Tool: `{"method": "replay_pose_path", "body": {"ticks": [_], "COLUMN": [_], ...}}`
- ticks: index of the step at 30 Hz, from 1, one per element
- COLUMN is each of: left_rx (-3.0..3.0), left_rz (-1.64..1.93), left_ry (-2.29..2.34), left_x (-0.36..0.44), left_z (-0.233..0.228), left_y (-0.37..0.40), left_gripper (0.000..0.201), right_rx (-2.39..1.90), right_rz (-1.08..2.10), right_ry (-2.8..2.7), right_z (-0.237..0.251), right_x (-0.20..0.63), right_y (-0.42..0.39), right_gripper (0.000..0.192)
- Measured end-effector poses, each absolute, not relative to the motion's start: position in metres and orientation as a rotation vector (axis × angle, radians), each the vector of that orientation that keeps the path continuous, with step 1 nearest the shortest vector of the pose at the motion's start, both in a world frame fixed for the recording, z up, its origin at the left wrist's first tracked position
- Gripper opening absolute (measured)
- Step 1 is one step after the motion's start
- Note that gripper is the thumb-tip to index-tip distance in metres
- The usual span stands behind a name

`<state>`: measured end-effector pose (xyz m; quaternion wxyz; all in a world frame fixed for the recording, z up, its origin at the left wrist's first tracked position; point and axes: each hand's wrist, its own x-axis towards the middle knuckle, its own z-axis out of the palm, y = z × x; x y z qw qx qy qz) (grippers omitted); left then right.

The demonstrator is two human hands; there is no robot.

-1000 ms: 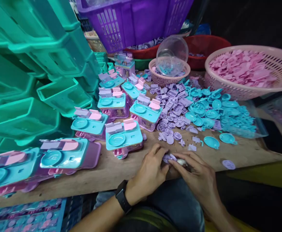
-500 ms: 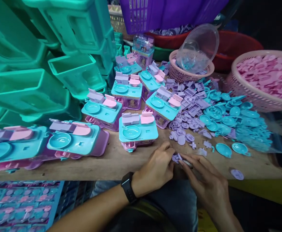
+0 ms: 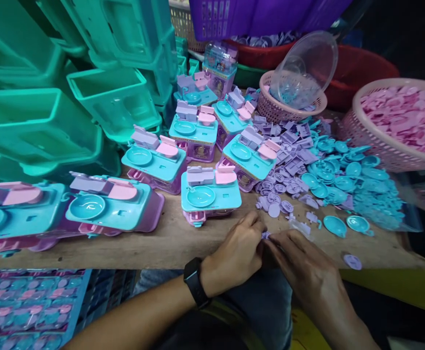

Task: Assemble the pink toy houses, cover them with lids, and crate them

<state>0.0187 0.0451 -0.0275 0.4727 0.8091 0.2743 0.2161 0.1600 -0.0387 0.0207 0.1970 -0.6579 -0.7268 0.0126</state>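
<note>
Close to the table's front edge, my left hand (image 3: pixel 236 255) and my right hand (image 3: pixel 303 257) meet with fingers closed around a small purple plastic part (image 3: pixel 265 235). Most of that part is hidden by my fingers, so its full shape does not show. Just behind my left hand stands a toy kitchen unit (image 3: pixel 211 195) with a turquoise top, a round basin and pink and purple pieces. Loose turquoise toy pans (image 3: pixel 335 225) and a round purple disc (image 3: pixel 352 261) lie to the right of my right hand.
Several more toy units (image 3: pixel 107 206) stand left and behind. Purple parts (image 3: pixel 288 150) and turquoise pans (image 3: pixel 343 170) form heaps at right. Green bins (image 3: pixel 113 104) are stacked at left. A pink basket (image 3: pixel 365 124) of pink parts and a smaller basket (image 3: pixel 290 104) stand behind.
My right hand has closed in over the purple part, covering more of it, and a pale piece near its fingers no longer shows. The view has shifted slightly.
</note>
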Motion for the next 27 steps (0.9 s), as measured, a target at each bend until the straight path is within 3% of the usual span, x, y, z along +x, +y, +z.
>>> {"method": "replay_pose_path", "body": {"ticks": [10,18,21,27], "left_rx": [1.975,2.374,2.614,2.747], "left_rz": [0.479,0.492,0.319,0.073], "left_ry": [0.636,0.68,0.661,0.777], "left_x": [0.014,0.033,0.056,0.075], "left_z": [-0.017,-0.004,0.003,0.012], "left_y": [0.05,0.056,0.064,0.074], "left_gripper": [0.026,0.059,0.072,0.041], "right_rx": [-1.731,-1.979,-2.103,-2.072], "right_rz": [0.239,0.286,0.091,-0.321], "right_ry": [-2.111,-1.867,-1.695,-1.559], "right_z": [0.016,0.016,0.014,0.008], "right_x": [0.173,0.164,0.188,0.259], "right_y": [-0.038,-0.048,-0.056,-0.075], "right_gripper": [0.024,0.025,0.025,0.023]}}
